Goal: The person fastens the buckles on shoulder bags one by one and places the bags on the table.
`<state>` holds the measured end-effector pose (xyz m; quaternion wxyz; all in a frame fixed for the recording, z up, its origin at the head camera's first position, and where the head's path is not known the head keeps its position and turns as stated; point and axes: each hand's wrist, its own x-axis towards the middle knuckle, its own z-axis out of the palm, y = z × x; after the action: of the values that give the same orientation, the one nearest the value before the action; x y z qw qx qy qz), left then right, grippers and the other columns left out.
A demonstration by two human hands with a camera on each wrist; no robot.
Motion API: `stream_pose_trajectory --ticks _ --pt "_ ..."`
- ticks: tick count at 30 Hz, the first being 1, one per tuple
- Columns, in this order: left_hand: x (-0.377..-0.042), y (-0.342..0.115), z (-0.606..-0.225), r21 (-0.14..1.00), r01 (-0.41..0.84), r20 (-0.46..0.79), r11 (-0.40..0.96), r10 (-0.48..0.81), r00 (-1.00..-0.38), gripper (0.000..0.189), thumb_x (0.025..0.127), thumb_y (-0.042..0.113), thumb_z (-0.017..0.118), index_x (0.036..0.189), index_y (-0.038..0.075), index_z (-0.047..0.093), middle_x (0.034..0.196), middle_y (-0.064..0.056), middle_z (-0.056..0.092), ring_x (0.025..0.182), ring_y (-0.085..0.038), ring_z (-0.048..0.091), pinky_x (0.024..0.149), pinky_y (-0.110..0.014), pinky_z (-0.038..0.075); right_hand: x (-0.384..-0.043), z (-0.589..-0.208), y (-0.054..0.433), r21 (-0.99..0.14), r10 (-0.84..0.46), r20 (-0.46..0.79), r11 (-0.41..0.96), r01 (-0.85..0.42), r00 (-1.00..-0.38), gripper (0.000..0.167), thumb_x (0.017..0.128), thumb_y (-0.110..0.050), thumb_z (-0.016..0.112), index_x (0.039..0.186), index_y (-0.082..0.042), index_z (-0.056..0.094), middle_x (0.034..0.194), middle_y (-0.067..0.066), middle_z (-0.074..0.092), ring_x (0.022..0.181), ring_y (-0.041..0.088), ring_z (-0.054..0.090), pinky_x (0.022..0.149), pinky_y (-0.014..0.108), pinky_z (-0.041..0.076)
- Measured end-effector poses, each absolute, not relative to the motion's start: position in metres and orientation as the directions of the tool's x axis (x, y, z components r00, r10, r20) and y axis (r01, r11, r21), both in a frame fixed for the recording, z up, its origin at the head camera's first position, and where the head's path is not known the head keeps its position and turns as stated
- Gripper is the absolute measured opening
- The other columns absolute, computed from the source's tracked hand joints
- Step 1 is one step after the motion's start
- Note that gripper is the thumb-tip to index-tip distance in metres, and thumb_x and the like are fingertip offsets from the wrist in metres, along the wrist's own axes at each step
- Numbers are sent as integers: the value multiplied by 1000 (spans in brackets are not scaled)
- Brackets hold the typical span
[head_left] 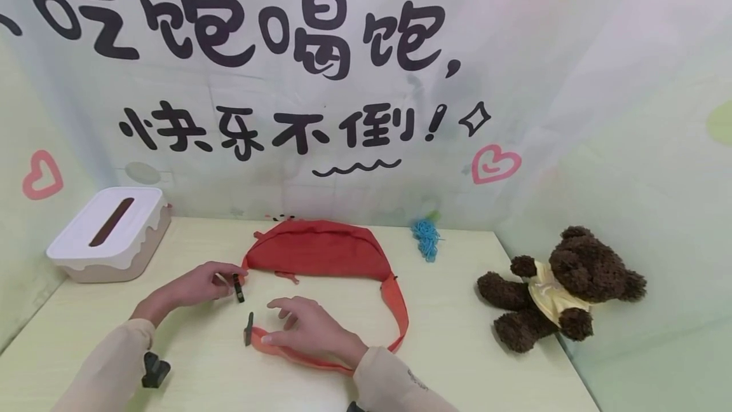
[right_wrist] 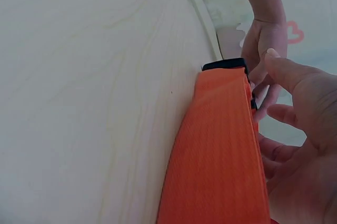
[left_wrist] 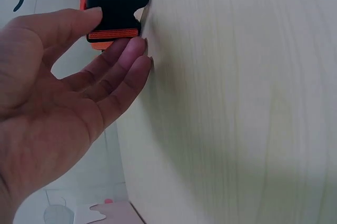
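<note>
A red waist bag (head_left: 320, 250) lies at the back of the table, its orange-red strap (head_left: 398, 310) curving round to the front. My left hand (head_left: 208, 283) pinches the black buckle half (left_wrist: 113, 16) at the bag's left end, thumb on its face and fingers behind it. The other black buckle half (head_left: 248, 329) is at the strap's free end and stands apart from the first. Beside that end is my right hand (head_left: 311, 329), fingers spread and loosely bent, thumb close to the strap. Whether the thumb touches the strap I cannot tell.
A white-lidded tissue box (head_left: 111, 234) stands at the back left of the pale table (head_left: 206, 361). Blue tangled string (head_left: 426, 240) lies behind the bag on the right. A brown teddy bear (head_left: 557, 294) in a yellow shirt is at the right edge.
</note>
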<state>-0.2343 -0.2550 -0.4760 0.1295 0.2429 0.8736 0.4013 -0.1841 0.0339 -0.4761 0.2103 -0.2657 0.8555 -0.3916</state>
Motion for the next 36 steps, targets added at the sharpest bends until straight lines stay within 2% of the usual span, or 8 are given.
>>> stream_pose_trajectory --ticks 3,10,15,22,29,36 --pt "-234 -253 -477 759 347 1 550 533 -846 37 82 -9 61 118 -9 64 104 -16 70 87 -13 60 75 -23 53 -184 -477 29 -792 -636 -132 529 -305 -760 55 87 -41 76 137 -26 59 111 -9 67 86 -4 60 83 20 51" --pt "-234 -249 -482 748 336 20 572 486 -874 33 81 -10 66 113 -5 67 98 -10 70 85 -11 59 73 -24 53 -184 -480 21 -789 -652 -124 522 -324 -748 48 90 -36 73 134 -23 61 96 -11 66 82 -4 59 78 18 50" --pt "-233 -248 -485 736 329 37 592 450 -892 33 80 -10 67 112 -3 68 99 -11 70 84 -15 58 70 -23 52 -184 -483 16 -776 -673 -84 506 -376 -734 45 91 -35 72 133 -21 62 95 -11 67 81 -6 59 77 15 49" --pt "-230 -246 -489 722 350 90 597 420 -903 32 80 -11 68 111 -3 70 100 -13 68 82 -11 60 71 -23 53 -184 -486 7 -774 -682 -62 494 -397 -729 43 91 -35 72 131 -23 63 93 -12 67 79 -7 59 74 13 49" --pt "-229 -244 -490 700 359 133 617 381 -915 27 82 -9 69 106 2 73 99 -8 67 87 -12 62 77 -25 53 -184 -487 -2 -694 -695 -27 530 -487 -718 40 92 -36 71 129 -23 64 92 -14 68 77 -9 58 74 10 47" --pt "-231 -242 -494 674 363 157 643 356 -921 28 79 -12 66 100 4 74 97 -5 68 84 -10 61 75 -26 52 -184 -488 -10 -609 -697 -15 575 -546 -716 43 90 -38 73 129 -25 64 90 -14 68 77 -10 57 74 10 44"
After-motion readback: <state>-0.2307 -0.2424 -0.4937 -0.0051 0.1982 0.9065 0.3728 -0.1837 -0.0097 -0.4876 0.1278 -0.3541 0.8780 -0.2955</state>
